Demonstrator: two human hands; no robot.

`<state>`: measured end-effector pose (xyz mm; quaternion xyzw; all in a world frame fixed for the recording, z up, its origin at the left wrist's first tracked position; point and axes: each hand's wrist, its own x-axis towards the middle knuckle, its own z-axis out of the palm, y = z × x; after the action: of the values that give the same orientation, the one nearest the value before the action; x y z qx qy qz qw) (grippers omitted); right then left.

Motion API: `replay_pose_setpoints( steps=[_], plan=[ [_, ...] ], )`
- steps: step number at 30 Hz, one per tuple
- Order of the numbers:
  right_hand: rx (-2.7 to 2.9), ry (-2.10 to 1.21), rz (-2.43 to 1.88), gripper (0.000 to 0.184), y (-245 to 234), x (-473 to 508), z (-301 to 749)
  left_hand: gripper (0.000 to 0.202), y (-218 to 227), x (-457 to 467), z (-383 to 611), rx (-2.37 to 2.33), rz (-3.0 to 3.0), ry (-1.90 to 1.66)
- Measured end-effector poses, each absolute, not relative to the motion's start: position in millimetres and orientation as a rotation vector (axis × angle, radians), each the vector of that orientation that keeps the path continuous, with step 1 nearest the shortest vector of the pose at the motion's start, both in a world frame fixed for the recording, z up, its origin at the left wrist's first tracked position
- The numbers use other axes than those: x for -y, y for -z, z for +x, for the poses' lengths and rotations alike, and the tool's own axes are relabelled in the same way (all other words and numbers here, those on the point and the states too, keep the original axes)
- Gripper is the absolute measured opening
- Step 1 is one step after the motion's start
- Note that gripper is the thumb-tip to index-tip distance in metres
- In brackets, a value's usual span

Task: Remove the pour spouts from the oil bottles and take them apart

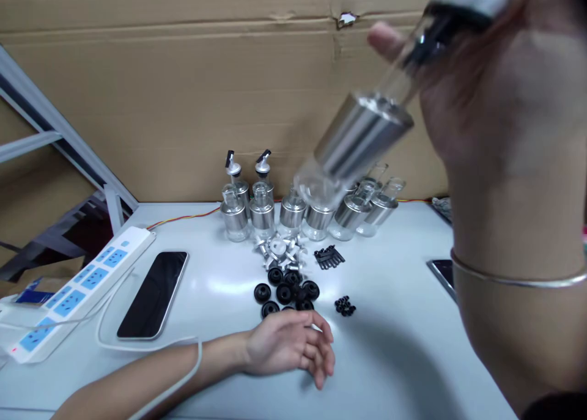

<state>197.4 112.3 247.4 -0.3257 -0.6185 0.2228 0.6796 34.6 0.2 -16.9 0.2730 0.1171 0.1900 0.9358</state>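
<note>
My right hand (490, 96), raised close to the camera and blurred, is closed around the neck and silver top of a glass oil bottle (364, 136). The bottle has a metal band and is tilted, its clear base pointing down to the left. On the table, my left hand (293, 348) rests palm up with its fingers loosely bent and nothing in it. Just beyond that hand lie several black ring-shaped caps (284, 293). Silver pourer tops (280, 249) are heaped behind them. Small black levers (329, 257) and tiny black stoppers (345, 306) lie to the right.
Along the cardboard wall (183, 102) stand several open glass bottles (262, 211), with two spouted bottles (233, 169) behind. A phone (153, 294) and a power strip (80, 298) lie on the left. A white cable (183, 371) crosses my left forearm. Another phone (443, 276) lies at right.
</note>
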Motion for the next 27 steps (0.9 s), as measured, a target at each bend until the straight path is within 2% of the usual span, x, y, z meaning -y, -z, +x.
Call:
replay_pose_setpoints(
  steps=[1,2,5,8,12,18,20,27],
  plan=[
    [1.343,-0.647,-0.576,0.051,-238.6,-100.4,195.1,0.049,17.3,-0.3,34.6,-0.214,0.561,-0.390],
    [1.334,-0.815,-0.505,0.045,-226.2,-89.3,192.5,0.054,17.3,-0.4,34.8,-0.192,0.562,-0.392],
    [1.324,-1.263,-0.496,0.022,-176.0,-62.3,183.3,0.073,13.3,0.6,35.3,-0.162,0.532,-0.414],
    [1.202,-1.492,-0.615,0.019,-130.9,-49.3,176.0,0.082,6.0,2.1,34.7,-0.171,0.539,-0.426],
    [1.107,-1.554,-0.726,0.022,-102.7,-53.6,173.0,0.071,-0.3,2.9,31.8,-0.252,0.633,-0.384],
    [0.852,-1.653,-0.840,0.021,-89.7,-50.5,168.1,0.050,4.1,5.9,31.0,-0.301,0.626,-0.441],
    [0.840,-1.635,-0.928,0.028,-86.7,-42.0,164.8,0.049,4.3,6.9,31.2,-0.316,0.592,-0.446],
    [0.999,-1.711,-0.920,0.027,-78.0,-32.1,160.6,0.047,1.0,5.9,29.9,-0.365,0.647,-0.460]
  ],
)
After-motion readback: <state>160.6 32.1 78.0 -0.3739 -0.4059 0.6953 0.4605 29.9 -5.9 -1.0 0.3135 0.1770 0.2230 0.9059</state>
